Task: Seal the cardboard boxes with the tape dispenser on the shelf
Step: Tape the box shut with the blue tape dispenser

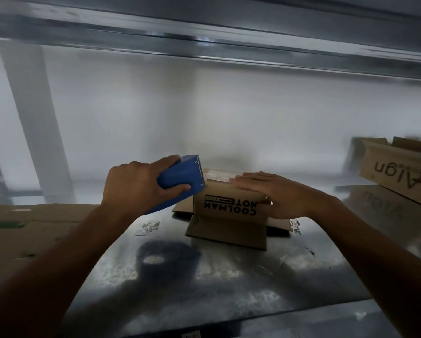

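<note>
Left grip (pixel 133 189): holds tape dispenser (pixel 177 181) at box (pixel 229 206) top's left edge.
Right grip (pixel 277 193): flat, pressing box top.
Second box (pixel 395 167): flaps open, well apart, right.

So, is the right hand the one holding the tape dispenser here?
No, the left hand grips the blue tape dispenser, while the right hand lies flat on the small cardboard box.
</note>
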### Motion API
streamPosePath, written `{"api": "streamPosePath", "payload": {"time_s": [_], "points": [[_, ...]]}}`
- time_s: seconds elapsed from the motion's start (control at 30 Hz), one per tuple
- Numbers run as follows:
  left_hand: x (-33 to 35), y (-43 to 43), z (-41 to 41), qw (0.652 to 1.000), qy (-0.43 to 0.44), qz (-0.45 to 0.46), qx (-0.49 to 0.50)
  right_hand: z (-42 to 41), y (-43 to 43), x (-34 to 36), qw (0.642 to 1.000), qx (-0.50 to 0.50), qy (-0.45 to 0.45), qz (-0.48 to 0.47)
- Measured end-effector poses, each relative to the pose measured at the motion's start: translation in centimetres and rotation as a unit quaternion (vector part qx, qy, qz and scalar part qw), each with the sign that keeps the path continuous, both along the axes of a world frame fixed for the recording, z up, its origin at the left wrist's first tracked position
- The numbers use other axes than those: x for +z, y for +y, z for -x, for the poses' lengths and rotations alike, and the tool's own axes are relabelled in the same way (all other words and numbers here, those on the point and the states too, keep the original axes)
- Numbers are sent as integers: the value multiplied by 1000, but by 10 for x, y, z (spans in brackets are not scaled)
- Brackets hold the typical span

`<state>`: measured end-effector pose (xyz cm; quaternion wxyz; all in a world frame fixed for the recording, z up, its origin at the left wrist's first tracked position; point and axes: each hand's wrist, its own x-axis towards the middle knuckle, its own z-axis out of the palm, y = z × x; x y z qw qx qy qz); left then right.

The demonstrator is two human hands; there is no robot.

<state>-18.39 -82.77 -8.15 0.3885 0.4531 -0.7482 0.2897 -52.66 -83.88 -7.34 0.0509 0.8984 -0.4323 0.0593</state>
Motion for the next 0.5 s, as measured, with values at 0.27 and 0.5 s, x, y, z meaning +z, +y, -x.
{"api": "streamPosePath", "payload": {"time_s": [0.27,0.5], "points": [[-7,-4,-7,1000,24,5,6,-45,-6,-5,992,-91,-32,86],[-17,-11,-33,996,68,-42,40,-104,-16,-17,985,-127,2,119]]}}
